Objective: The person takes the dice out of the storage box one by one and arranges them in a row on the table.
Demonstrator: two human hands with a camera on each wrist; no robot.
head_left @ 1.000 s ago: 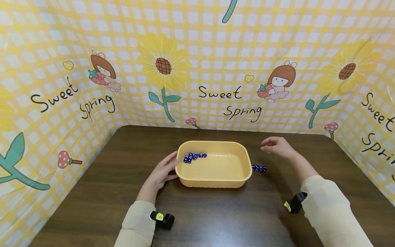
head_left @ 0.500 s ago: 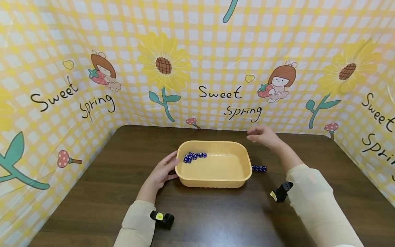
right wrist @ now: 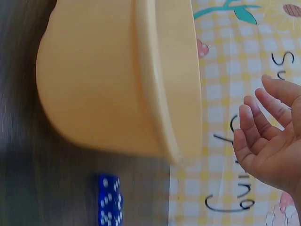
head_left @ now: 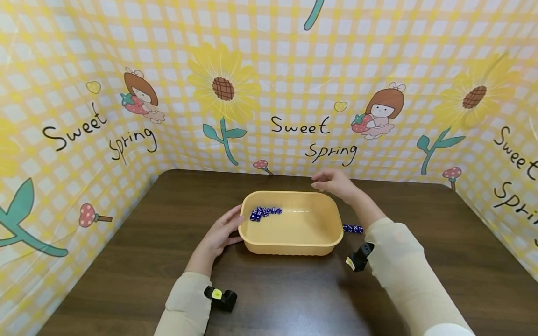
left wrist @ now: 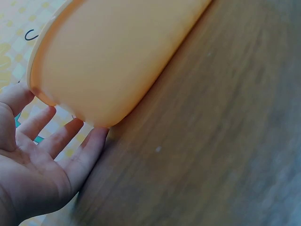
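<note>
My left hand (head_left: pixel 221 233) holds the left end of a yellow plastic tub (head_left: pixel 290 250), the thumb at its rim and the other fingers spread against the outer wall, as the left wrist view shows. Inside the tub, several blue dice (head_left: pixel 258 214) with white dots lie grouped near the left end. Over the tub's far right part hovers my right hand (head_left: pixel 336 185), fingers loosely bent. Its palm faces the right wrist camera, and no object shows between the fingers (right wrist: pixel 250 120). A short row of blue dice (head_left: pixel 353 229) sits on the table just right of the tub.
The dark wooden table (head_left: pixel 168 224) carries the tub. A yellow checked cloth (head_left: pixel 290 88) with flowers and lettering stands as a wall behind and at both sides. Each sleeve bears a black wrist camera (head_left: pixel 224 300).
My right hand has moved left from beyond the tub's right end to above its far edge. The left hand, the tub and both groups of dice have stayed in place.
</note>
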